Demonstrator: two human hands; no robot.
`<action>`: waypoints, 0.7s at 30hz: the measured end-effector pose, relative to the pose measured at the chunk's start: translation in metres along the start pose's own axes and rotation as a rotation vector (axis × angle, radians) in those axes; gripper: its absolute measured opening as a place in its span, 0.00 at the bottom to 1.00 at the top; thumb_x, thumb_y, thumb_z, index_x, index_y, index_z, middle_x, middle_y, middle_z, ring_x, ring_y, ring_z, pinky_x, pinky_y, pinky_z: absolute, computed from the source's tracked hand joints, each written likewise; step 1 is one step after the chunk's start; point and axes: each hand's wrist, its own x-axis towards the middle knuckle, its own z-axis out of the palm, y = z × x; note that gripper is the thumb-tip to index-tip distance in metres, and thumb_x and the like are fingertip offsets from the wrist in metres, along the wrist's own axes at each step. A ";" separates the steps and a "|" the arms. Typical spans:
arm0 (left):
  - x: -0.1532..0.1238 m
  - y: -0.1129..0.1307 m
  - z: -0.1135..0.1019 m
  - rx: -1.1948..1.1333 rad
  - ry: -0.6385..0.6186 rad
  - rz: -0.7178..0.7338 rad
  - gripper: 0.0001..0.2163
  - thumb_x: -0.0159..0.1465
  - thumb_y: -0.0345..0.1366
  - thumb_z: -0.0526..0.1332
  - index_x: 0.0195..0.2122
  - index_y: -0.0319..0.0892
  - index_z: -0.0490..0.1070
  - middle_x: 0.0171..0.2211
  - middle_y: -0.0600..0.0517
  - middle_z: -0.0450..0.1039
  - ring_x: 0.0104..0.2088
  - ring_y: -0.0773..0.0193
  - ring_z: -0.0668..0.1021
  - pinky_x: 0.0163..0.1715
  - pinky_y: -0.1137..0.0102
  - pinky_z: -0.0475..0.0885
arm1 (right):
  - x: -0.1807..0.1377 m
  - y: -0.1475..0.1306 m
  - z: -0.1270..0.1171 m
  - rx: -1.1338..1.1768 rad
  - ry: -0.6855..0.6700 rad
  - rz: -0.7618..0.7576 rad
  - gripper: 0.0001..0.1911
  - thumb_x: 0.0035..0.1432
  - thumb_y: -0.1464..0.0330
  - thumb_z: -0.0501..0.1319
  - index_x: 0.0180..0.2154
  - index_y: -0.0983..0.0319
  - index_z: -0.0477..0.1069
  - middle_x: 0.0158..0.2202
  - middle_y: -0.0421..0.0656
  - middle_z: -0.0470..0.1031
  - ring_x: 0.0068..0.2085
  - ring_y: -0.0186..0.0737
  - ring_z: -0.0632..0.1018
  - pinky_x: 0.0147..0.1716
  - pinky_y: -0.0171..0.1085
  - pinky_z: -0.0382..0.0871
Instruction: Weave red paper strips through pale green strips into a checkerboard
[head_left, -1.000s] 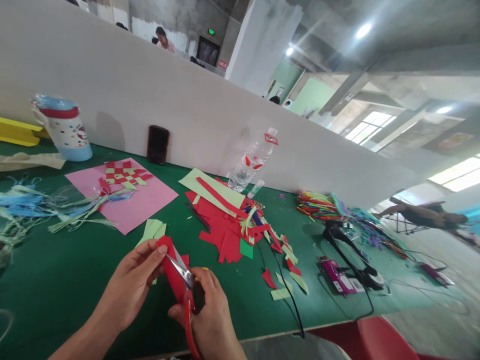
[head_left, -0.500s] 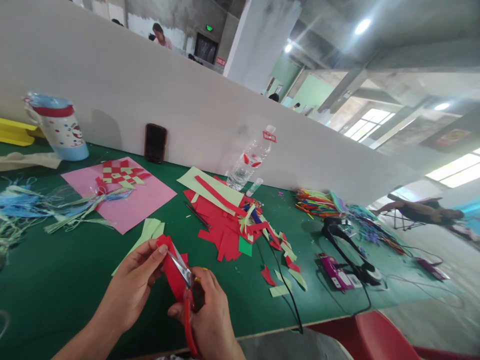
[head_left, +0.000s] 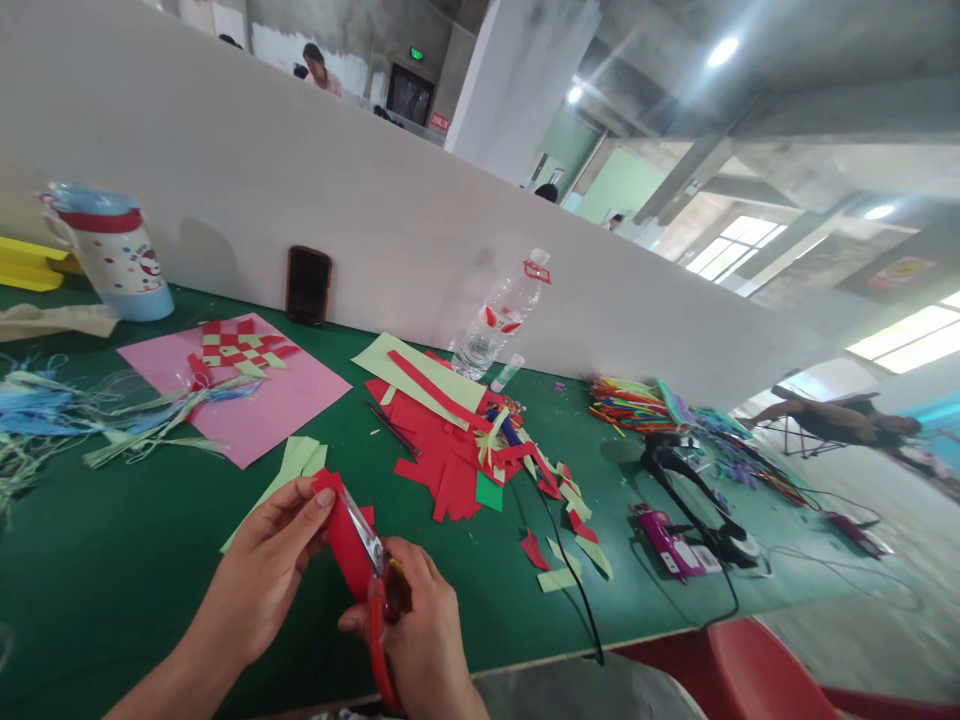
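Observation:
My left hand (head_left: 277, 560) pinches the upper end of a red paper piece (head_left: 346, 545) between thumb and fingers, above the green table. Gripped in my right hand (head_left: 420, 620) is a pair of red-handled scissors (head_left: 379, 640), with some yellow on the handle. The blades lie along the red paper, nearly together, their tips close to my left thumb. Pale green paper strips (head_left: 300, 462) lie just beyond my left hand. Farther off, a woven red and pale green paper piece (head_left: 244, 348) rests on a pink sheet (head_left: 259, 425).
A pile of red paper (head_left: 442, 470) with loose strips and scraps lies ahead. Behind it stand a water bottle (head_left: 495, 320) and a glue stick (head_left: 508, 373). A phone (head_left: 307, 285) leans on the partition. Blue threads (head_left: 45, 405) are left; a black strap device (head_left: 697, 505) is right.
The scissor blades have come closer together over the red paper. Both hands stay in nearly the same place; the view has shifted very slightly.

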 end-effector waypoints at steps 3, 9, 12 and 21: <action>-0.001 -0.001 0.001 0.038 0.002 0.001 0.15 0.49 0.45 0.76 0.28 0.42 0.75 0.27 0.57 0.76 0.29 0.69 0.76 0.31 0.77 0.74 | -0.001 -0.001 -0.002 0.002 0.024 -0.025 0.29 0.40 0.57 0.78 0.44 0.59 0.76 0.35 0.42 0.79 0.31 0.40 0.79 0.30 0.32 0.73; -0.002 -0.007 0.003 0.116 -0.039 0.004 0.16 0.52 0.47 0.74 0.29 0.42 0.74 0.27 0.56 0.76 0.29 0.68 0.75 0.31 0.76 0.74 | -0.002 0.000 -0.005 -0.021 0.044 -0.024 0.28 0.44 0.52 0.75 0.44 0.59 0.75 0.32 0.42 0.78 0.27 0.39 0.76 0.26 0.32 0.71; -0.001 -0.009 0.004 0.122 -0.055 0.009 0.15 0.54 0.47 0.73 0.30 0.42 0.74 0.28 0.55 0.76 0.30 0.68 0.75 0.32 0.76 0.74 | -0.004 0.003 -0.005 -0.025 0.059 -0.021 0.29 0.44 0.49 0.74 0.43 0.59 0.76 0.31 0.42 0.76 0.26 0.38 0.75 0.24 0.32 0.70; -0.001 -0.018 0.013 0.133 -0.094 -0.007 0.14 0.55 0.45 0.73 0.33 0.43 0.75 0.31 0.55 0.76 0.31 0.68 0.74 0.34 0.75 0.72 | -0.009 0.008 -0.012 0.014 0.109 0.004 0.24 0.47 0.51 0.73 0.41 0.58 0.76 0.30 0.40 0.76 0.26 0.36 0.74 0.24 0.31 0.69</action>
